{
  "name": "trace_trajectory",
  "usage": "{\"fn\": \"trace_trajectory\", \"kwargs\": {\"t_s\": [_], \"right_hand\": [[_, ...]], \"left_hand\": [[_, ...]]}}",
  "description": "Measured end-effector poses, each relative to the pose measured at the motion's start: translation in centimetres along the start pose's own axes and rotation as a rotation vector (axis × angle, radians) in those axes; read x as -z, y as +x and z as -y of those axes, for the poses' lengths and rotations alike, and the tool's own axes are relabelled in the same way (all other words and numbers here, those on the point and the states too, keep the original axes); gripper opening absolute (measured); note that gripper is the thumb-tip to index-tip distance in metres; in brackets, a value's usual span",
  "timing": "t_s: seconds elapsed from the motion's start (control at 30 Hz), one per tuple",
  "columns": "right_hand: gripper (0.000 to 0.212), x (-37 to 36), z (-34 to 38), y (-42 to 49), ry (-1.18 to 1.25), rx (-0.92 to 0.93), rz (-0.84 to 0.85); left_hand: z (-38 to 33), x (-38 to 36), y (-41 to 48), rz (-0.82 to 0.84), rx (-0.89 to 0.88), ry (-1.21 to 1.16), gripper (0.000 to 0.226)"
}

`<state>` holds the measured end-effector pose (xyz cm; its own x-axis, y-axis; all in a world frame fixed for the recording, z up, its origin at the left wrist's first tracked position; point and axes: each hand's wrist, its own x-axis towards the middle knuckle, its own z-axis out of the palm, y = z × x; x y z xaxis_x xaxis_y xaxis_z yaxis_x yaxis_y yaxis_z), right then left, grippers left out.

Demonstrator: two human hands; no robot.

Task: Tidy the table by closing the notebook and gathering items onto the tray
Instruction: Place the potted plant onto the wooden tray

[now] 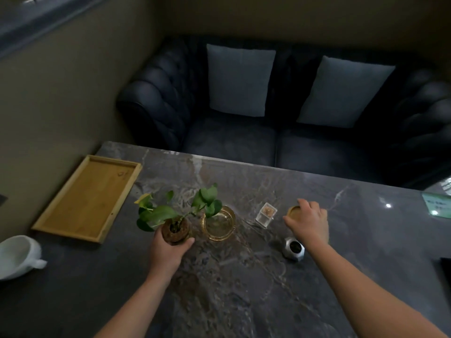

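Observation:
An empty bamboo tray (pixel 87 198) lies at the table's far left. My left hand (pixel 168 250) is wrapped around a small brown pot holding a green leafy plant (pixel 175 229), just right of the tray. Beside the pot stands an amber glass ashtray (pixel 218 224). My right hand (pixel 308 222) rests on a round wooden lid or coaster (pixel 292 212), fingers curled over it. A small clear toothpick box (pixel 266 214) stands between ashtray and right hand. A silver faceted pot (pixel 294 247) sits near my right wrist. No notebook is in view.
A white ceramic pitcher (pixel 17 256) sits at the left edge near the tray. A green card (pixel 438 206) lies at the far right; a dark object (pixel 445 269) peeks in at the right edge. A dark sofa with two grey cushions (pixel 238 79) stands beyond the table.

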<state>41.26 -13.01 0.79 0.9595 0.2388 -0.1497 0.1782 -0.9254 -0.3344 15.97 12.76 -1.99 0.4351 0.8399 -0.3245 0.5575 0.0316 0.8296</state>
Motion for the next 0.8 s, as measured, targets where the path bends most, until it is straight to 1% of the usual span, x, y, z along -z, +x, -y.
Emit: {"fn": "trace_trajectory", "kwargs": {"t_s": [0.17,0.27,0.4,0.47,0.63,0.8], "right_hand": [[0.065,1.2,4.2,-2.9,0.072,0.044,-0.114],[0.065,1.4,7.6,-4.2,0.131,0.116,-0.123],[0.066,0.2,13.3,-5.6,0.145,0.26,-0.078],[0.067,-0.8,16.6,-6.3,0.139,0.322,-0.033],[0.067,-4.0,23.9,-7.5,0.121,0.464,0.111],[0.067,-7.0,30.7,-6.8,0.097,0.543,0.211]], "left_hand": [[0.1,3.7,1.0,-0.001,-0.025,-0.033,0.086],[0.0,6.4,2.1,-0.037,-0.057,-0.058,0.089],[-0.1,10.6,3.5,-0.109,-0.113,-0.071,0.074],[0.1,12.5,4.2,-0.137,-0.113,-0.099,0.068],[0.5,16.8,5.4,-0.194,-0.057,-0.15,0.063],[1.5,19.6,5.5,-0.238,-0.023,-0.166,0.064]]}}
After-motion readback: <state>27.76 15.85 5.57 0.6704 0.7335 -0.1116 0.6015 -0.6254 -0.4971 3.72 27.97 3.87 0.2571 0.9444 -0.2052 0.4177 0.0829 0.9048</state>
